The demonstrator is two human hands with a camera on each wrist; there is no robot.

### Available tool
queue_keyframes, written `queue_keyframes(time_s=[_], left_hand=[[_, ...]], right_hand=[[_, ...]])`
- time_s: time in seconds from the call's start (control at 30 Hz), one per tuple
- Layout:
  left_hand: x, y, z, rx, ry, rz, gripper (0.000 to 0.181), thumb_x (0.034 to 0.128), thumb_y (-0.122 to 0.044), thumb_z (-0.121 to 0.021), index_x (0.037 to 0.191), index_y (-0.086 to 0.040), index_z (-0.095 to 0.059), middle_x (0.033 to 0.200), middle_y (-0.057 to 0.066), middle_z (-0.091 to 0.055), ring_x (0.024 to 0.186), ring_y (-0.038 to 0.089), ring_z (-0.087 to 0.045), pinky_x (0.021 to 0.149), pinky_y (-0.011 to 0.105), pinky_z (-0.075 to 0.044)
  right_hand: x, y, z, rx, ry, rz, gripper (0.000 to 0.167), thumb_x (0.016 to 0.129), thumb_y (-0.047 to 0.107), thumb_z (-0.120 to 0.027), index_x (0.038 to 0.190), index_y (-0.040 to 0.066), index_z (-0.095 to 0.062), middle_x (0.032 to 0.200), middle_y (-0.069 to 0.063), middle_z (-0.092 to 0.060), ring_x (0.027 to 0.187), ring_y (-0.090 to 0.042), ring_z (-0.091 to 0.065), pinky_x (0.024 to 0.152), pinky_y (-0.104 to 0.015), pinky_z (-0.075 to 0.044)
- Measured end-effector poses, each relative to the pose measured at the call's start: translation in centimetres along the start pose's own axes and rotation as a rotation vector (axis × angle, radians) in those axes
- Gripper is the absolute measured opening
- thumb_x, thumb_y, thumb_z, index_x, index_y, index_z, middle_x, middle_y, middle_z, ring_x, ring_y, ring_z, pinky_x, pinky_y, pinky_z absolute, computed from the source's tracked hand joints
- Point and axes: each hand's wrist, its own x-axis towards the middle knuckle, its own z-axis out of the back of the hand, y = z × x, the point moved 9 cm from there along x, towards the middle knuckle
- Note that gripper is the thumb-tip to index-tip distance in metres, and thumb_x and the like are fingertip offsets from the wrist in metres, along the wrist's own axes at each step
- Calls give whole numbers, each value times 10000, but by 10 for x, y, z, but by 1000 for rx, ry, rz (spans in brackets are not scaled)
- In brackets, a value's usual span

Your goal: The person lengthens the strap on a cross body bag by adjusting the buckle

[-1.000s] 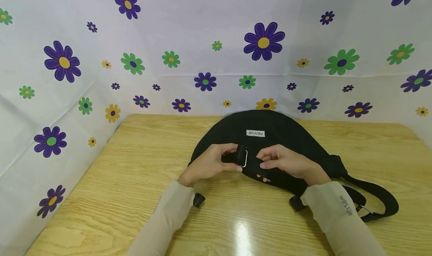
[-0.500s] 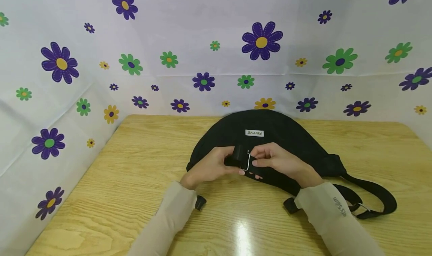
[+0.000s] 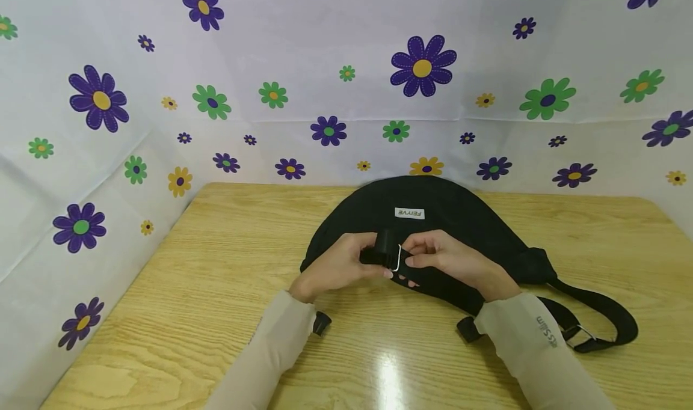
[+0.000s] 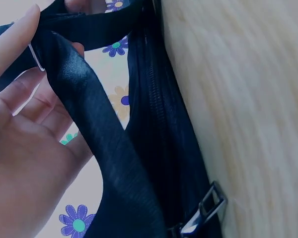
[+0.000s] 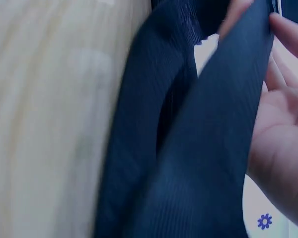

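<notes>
A black crescent-shaped bag [image 3: 433, 202] with a white label [image 3: 409, 213] lies on the wooden table. In front of it, my left hand [image 3: 338, 267] pinches a folded black strap [image 3: 385, 247] at a silver metal slider buckle [image 3: 399, 258]. My right hand [image 3: 457, 264] pinches the strap just right of that buckle, thumb against the webbing. In the left wrist view, the strap [image 4: 92, 106] hangs down from the thumb and fingers, beside the metal slider [image 4: 37, 57]. The right wrist view has a strap [image 5: 218, 114] running up to the fingertips; the buckle is mostly hidden there.
To the right, a strap loop [image 3: 617, 314] with another metal slider [image 3: 580, 336] lies on the table [image 3: 178, 314]. Short black strap pieces show by each sleeve, one left [image 3: 322, 324] and one right [image 3: 468, 329]. A flowered cloth [image 3: 346, 97] stands behind.
My right hand has moved left, closer to the buckle, and now pinches the strap right beside it. The buckle has shifted slightly right. The bag lies where it was.
</notes>
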Motion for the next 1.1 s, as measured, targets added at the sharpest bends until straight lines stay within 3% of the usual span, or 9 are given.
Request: queue_keyframes(time_s=[0.17,0.43,0.6,0.77,0.9,1.1], left_hand=[[-1,0,1,-16,-3,4,273,872,-23,-796,1127,-18,-700,1064,35,-723,899,107,-610,840,249,-485],[0,-2,-1,-18,13,-16,300,878,-35,-795,1160,-16,-696,1110,47,-718,968,115,-624,873,272,-489],[-1,-1,-2,-23,26,-9,337,869,-23,-800,1183,-10,-680,1131,57,-713,1041,121,-638,931,289,-497],[-1,2,1,29,4,24,358,845,-22,-823,1166,-17,-665,1074,53,-723,954,95,-652,861,253,-510],[-2,4,7,105,-35,36,272,839,-57,-839,1071,-33,-699,960,19,-720,842,78,-624,774,234,-499],[-2,5,9,118,-46,47,220,869,-90,-816,1055,-31,-715,977,17,-718,831,87,-596,753,234,-476]], right_hand=[[-1,0,-4,23,74,23,166,998,-83,-481,1068,-222,-540,933,-129,-722,759,-199,-688,765,-338,-581],[4,3,-5,-4,-3,35,122,992,-93,-486,1011,-197,-547,937,-113,-726,754,-192,-697,769,-330,-565],[4,4,-5,-2,-12,53,124,991,-93,-485,1026,-198,-542,931,-54,-732,758,-185,-689,773,-326,-562],[3,4,-4,23,-21,76,142,994,-91,-476,1044,-218,-516,922,-37,-728,756,-173,-679,747,-332,-578],[3,4,-2,37,-34,76,153,998,-87,-474,1065,-220,-508,938,-42,-730,753,-179,-684,765,-346,-578],[3,4,0,64,-68,44,226,953,-112,-545,1172,-144,-498,1030,-71,-728,795,-217,-681,763,-355,-582]])
